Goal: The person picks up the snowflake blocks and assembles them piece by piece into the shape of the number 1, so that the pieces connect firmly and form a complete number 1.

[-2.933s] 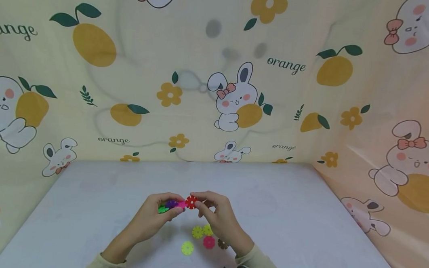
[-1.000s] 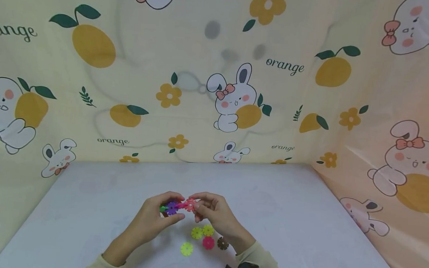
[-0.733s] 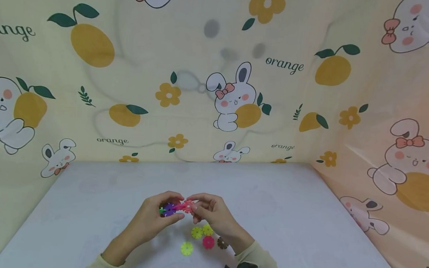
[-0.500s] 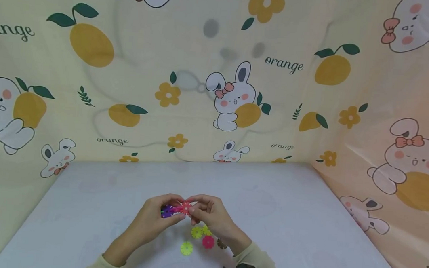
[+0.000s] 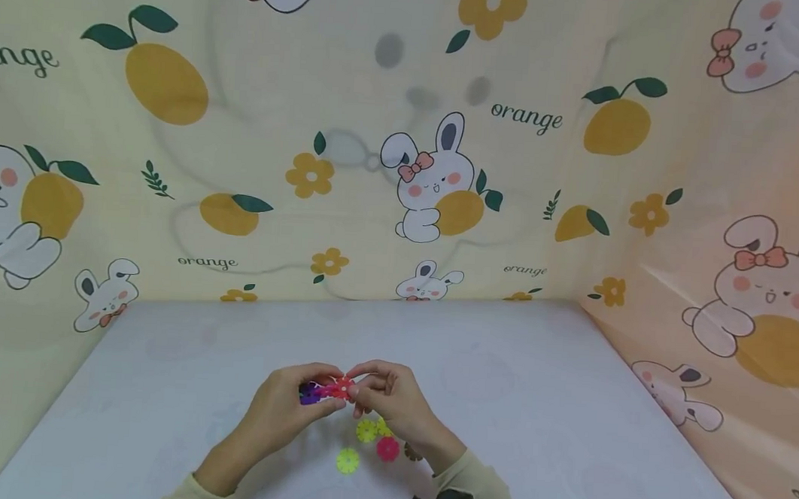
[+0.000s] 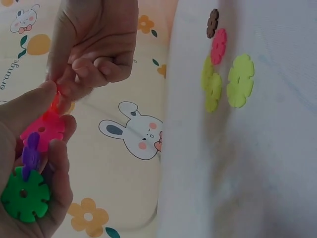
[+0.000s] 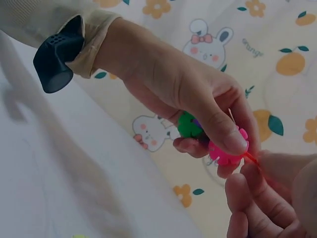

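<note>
A short chain of slotted plastic snowflake discs runs between both hands above the table. My left hand [image 5: 279,401] holds it, with the green disc [image 6: 26,194], the purple disc [image 6: 31,156] and the pink disc [image 6: 43,131] showing along its palm and fingers in the left wrist view. At the chain's right end is the red disc [image 5: 343,387], standing edge to edge with the pink one. My right hand [image 5: 398,400] pinches that red disc between thumb and index finger, and the left thumb and fingertips meet it there. The green disc is hidden in the head view.
Loose discs lie on the white table [image 5: 533,422] below the right hand: yellow ones [image 5: 348,461], a pinkish-red one [image 5: 387,449] and a brown one [image 5: 413,452], partly covered by the wrist. A printed cloth [image 5: 346,224] rises behind the table and along its sides.
The red disc and right hand have shifted left and slightly down towards the left hand. The chain sits deeper in the left hand, and its green disc has gone out of sight in the head view.
</note>
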`<state>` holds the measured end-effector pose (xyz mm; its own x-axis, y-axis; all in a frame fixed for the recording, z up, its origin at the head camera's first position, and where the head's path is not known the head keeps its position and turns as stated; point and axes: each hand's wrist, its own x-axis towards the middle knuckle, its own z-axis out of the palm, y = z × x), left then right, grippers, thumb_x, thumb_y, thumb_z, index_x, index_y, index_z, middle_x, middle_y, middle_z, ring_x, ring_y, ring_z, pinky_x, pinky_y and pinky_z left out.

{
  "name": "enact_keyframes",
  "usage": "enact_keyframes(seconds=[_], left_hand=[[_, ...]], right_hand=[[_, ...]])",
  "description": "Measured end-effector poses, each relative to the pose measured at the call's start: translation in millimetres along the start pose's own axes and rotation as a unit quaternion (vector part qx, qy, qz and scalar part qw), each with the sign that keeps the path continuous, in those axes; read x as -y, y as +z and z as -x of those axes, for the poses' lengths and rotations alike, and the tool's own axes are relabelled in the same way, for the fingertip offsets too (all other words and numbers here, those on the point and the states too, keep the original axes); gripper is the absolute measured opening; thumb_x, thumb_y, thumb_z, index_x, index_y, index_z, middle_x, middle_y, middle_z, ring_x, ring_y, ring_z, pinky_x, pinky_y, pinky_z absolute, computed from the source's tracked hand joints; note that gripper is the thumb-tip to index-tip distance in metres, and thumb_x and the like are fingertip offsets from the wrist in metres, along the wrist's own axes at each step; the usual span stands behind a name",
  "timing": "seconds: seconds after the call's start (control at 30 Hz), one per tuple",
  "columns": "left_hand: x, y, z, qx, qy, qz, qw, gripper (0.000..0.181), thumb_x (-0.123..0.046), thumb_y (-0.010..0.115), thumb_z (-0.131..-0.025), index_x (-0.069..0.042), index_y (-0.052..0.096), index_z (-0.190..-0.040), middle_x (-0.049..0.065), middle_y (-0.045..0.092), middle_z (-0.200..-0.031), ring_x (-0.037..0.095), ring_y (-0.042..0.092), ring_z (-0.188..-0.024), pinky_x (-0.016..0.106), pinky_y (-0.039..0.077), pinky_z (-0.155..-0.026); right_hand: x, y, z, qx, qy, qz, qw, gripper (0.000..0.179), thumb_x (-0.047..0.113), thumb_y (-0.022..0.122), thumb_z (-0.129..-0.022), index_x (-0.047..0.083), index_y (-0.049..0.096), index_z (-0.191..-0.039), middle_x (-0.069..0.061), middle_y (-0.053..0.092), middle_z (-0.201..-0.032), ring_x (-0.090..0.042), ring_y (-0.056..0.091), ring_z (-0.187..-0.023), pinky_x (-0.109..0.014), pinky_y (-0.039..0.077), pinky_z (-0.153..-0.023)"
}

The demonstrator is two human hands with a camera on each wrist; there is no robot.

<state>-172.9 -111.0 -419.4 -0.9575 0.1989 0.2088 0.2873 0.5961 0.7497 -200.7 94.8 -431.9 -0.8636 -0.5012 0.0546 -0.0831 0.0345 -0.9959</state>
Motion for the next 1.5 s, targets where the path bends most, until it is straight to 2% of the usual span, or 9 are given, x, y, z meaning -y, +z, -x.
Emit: enact_keyframes(seconds=[0.1, 0.23, 0.33, 0.5, 0.67, 0.8, 1.13, 1.33, 1.5], left_hand=[[1.1, -0.8, -0.5, -0.011, -0.003, 0.001, 0.9999, 0.031, -0.023, 0.087, -0.08, -0.019, 0.075, -0.108, -0.006, 0.076, -0.093, 0.007, 0.066, -0.083, 0.019, 0.055, -0.077], [2.1, -3.5, -1.8, -0.023, -0.017, 0.0, 0.9996, 0.03, -0.024, 0.086, -0.081, -0.019, 0.074, -0.108, -0.006, 0.075, -0.089, 0.006, 0.063, -0.078, 0.018, 0.054, -0.073], [2.1, -6.2, -2.6, -0.028, -0.022, 0.002, 0.9994, 0.029, -0.024, 0.085, -0.083, -0.019, 0.073, -0.109, -0.005, 0.075, -0.087, 0.007, 0.061, -0.073, 0.019, 0.053, -0.068], [2.4, -9.0, -2.3, -0.027, -0.025, 0.003, 0.9993, 0.03, -0.023, 0.083, -0.084, -0.018, 0.072, -0.111, -0.003, 0.075, -0.088, 0.008, 0.062, -0.073, 0.019, 0.053, -0.068], [3.2, -10.4, -1.3, -0.025, -0.024, 0.004, 0.9994, 0.031, -0.023, 0.083, -0.084, -0.018, 0.071, -0.113, -0.002, 0.074, -0.09, 0.008, 0.062, -0.074, 0.018, 0.053, -0.069], [4.1, -10.7, -0.9, -0.028, -0.018, 0.008, 0.9994, 0.031, -0.021, 0.082, -0.084, -0.019, 0.071, -0.113, -0.002, 0.073, -0.09, 0.008, 0.061, -0.074, 0.019, 0.053, -0.068], [5.1, -9.8, -2.2, -0.02, -0.02, 0.007, 0.9996, 0.03, -0.025, 0.083, -0.084, -0.021, 0.071, -0.112, -0.004, 0.07, -0.088, 0.009, 0.059, -0.075, 0.018, 0.053, -0.068], [5.7, -9.4, -2.4, -0.018, -0.016, 0.01, 0.9996, 0.03, -0.025, 0.084, -0.083, -0.021, 0.071, -0.111, -0.004, 0.07, -0.088, 0.01, 0.059, -0.075, 0.018, 0.053, -0.068], [5.6, -9.4, -2.2, -0.017, -0.017, 0.014, 0.9996, 0.03, -0.024, 0.084, -0.083, -0.021, 0.072, -0.111, -0.004, 0.07, -0.086, 0.01, 0.058, -0.072, 0.019, 0.053, -0.065]], right_hand=[[-0.5, -3.1, -1.1, -0.004, -0.009, 0.023, 0.9997, 0.026, 0.011, 0.057, -0.102, -0.004, 0.062, -0.123, -0.006, 0.07, -0.085, -0.007, 0.064, -0.069, -0.022, 0.057, -0.074], [-2.8, -11.3, -2.1, -0.007, -0.008, 0.063, 0.9979, 0.026, 0.013, 0.053, -0.104, -0.001, 0.063, -0.124, -0.028, 0.067, -0.097, -0.008, 0.064, -0.072, -0.026, 0.057, -0.078], [-6.1, -18.1, -3.4, 0.002, 0.006, 0.089, 0.996, 0.027, 0.018, 0.054, -0.105, 0.004, 0.064, -0.126, -0.035, 0.064, -0.107, -0.01, 0.066, -0.076, -0.032, 0.057, -0.083], [-14.5, -25.9, -6.3, 0.024, 0.03, 0.111, 0.993, 0.033, 0.023, 0.055, -0.105, 0.002, 0.063, -0.129, -0.032, 0.066, -0.111, -0.014, 0.068, -0.081, -0.038, 0.056, -0.087], [-23.5, -29.2, -9.2, 0.057, 0.043, 0.148, 0.9864, 0.033, 0.022, 0.058, -0.103, -0.001, 0.065, -0.127, -0.026, 0.069, -0.114, -0.021, 0.068, -0.088, -0.033, 0.057, -0.088], [-30.0, -30.6, -9.8, 0.075, 0.057, 0.194, 0.9764, 0.026, 0.019, 0.062, -0.101, 0.003, 0.071, -0.119, -0.015, 0.072, -0.117, -0.019, 0.064, -0.095, -0.028, 0.053, -0.086], [-38.9, -29.7, -8.1, 0.076, 0.112, 0.263, 0.9551, 0.021, 0.017, 0.075, -0.092, 0.016, 0.075, -0.113, 0.003, 0.071, -0.107, -0.016, 0.055, -0.092, -0.025, 0.049, -0.078], [-40.7, -28.1, -6.1, 0.082, 0.119, 0.31, 0.9397, 0.025, 0.018, 0.082, -0.086, 0.025, 0.076, -0.109, 0.009, 0.067, -0.109, -0.013, 0.054, -0.099, -0.027, 0.049, -0.084], [-40.8, -26.5, -6.2, 0.088, 0.108, 0.329, 0.934, 0.024, 0.016, 0.084, -0.083, 0.023, 0.077, -0.105, 0.01, 0.066, -0.106, -0.01, 0.054, -0.099, -0.025, 0.05, -0.084]])
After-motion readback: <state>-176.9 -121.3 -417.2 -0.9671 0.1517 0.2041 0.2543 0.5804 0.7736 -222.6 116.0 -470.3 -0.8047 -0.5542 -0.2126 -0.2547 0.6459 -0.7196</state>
